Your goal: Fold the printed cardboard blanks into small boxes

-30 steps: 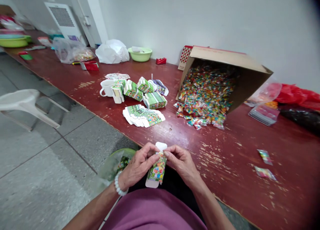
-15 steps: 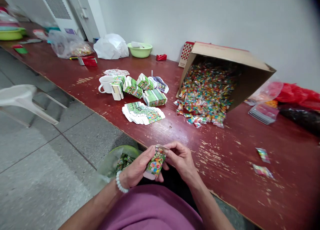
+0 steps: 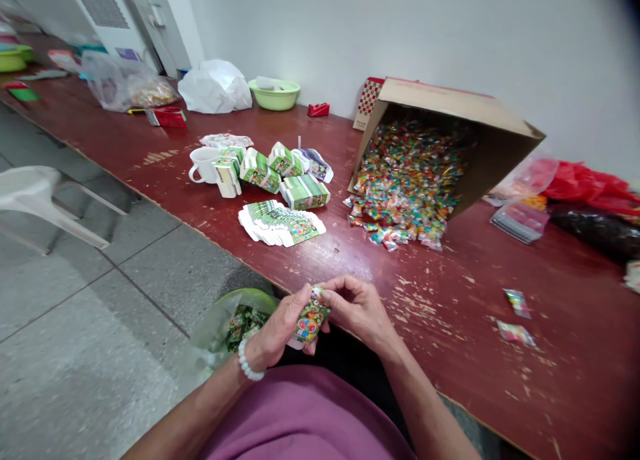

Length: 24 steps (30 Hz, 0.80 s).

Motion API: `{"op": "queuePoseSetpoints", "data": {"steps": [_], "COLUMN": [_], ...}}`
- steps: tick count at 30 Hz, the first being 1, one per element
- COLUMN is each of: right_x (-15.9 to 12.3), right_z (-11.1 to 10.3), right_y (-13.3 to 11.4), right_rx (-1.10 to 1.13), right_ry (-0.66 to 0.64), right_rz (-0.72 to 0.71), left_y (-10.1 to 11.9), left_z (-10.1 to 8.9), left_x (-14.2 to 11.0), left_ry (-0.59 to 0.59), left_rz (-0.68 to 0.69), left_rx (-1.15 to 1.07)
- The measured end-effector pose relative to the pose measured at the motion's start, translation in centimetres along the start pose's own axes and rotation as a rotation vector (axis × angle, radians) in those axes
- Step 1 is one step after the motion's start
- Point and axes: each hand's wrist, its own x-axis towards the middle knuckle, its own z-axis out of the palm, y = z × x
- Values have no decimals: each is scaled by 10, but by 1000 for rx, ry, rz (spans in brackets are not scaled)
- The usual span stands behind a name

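Observation:
A small printed green candy box [image 3: 311, 319] is held above my lap, near the table's front edge. My left hand [image 3: 280, 327], with a bead bracelet at the wrist, grips the box along its left side. At its upper end, my right hand [image 3: 357, 307] pinches the top flap between thumb and fingers. Beyond my hands, a fanned stack of flat green cartons [image 3: 283, 223] lies on the red table [image 3: 365, 380]. Banded bundles of cartons [image 3: 305, 192] sit behind that stack. Below my left forearm, a lined green basin [image 3: 245, 300] contains several green boxes.
A tipped cardboard box [image 3: 455, 100] spills wrapped candies [image 3: 410, 180] onto the table. Two loose candy packets [image 3: 517, 332] lie at right. A white mug [image 3: 203, 165] stands beside the bundles. Farther back are a light green bowl [image 3: 275, 97] and plastic bags [image 3: 215, 87]. A white stool [image 3: 50, 193] stands left.
The flap at the box's upper end, upright before, is now folded lower under my right fingers. My left hand keeps its hold. The whole view has shifted slightly.

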Motion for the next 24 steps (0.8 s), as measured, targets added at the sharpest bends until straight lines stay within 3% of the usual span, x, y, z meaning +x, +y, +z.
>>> {"op": "queuePoseSetpoints", "data": {"steps": [3,6,16,19,24], "right_x": [2,0,-3,-5,-16], "right_z": [4,7,1,0,2], "right_y": [3,8,14,12,9], "right_rx": [69,-23,-127,-180,-67], "right_ry": [50,110,159,126,-20], "right_rz": [25,-10,-4,-69,-116], "left_y": [-1,-6,-15,-15,-15], "left_z": [-2,-5,-7,-9,-5], "left_x": [1,2,4,4,6], "left_ry": [-5,-24,-9,-19,-38], "left_rz": [51,72,-13,-22,-107], "left_rx": [26,-2,40,-23,-144]}}
